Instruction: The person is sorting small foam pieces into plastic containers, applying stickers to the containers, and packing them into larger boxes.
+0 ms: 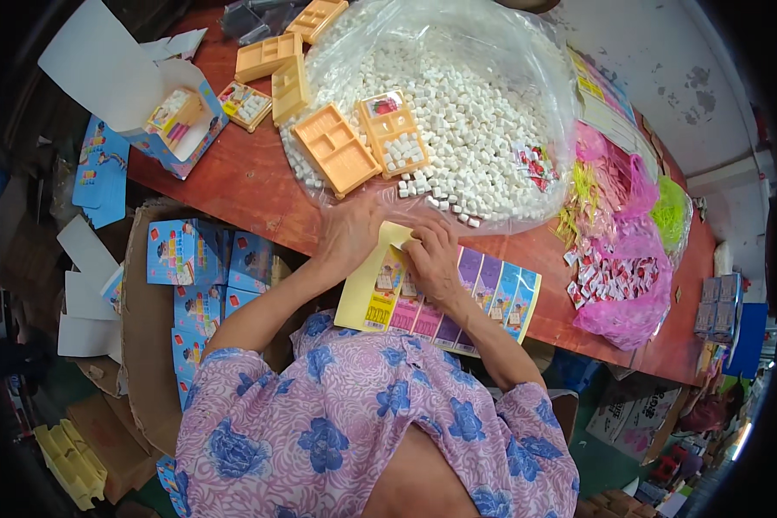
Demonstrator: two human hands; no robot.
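Note:
A yellow-backed sheet of stickers [354,293], with yellow, pink, purple and blue labels, slants over the table's near edge in front of me. My left hand [347,231] is closed at its upper left corner, the fingertips partly hidden. Bent fingers of my right hand [432,261] pinch the upper part of the sheet by the yellow and pink labels. Just beyond my left hand lies an orange compartment tray [341,147]. Another orange tray [393,134] beside it holds small white cubes and a red-printed sachet.
A big clear plastic bag [483,121] of white cubes covers the table's middle. Pink bags [622,302] with sachets stand right, near yellow-green strips [583,194]. At left are an open blue box [186,147] and a carton [138,345] of blue boxes. Several orange trays [268,56] lie behind.

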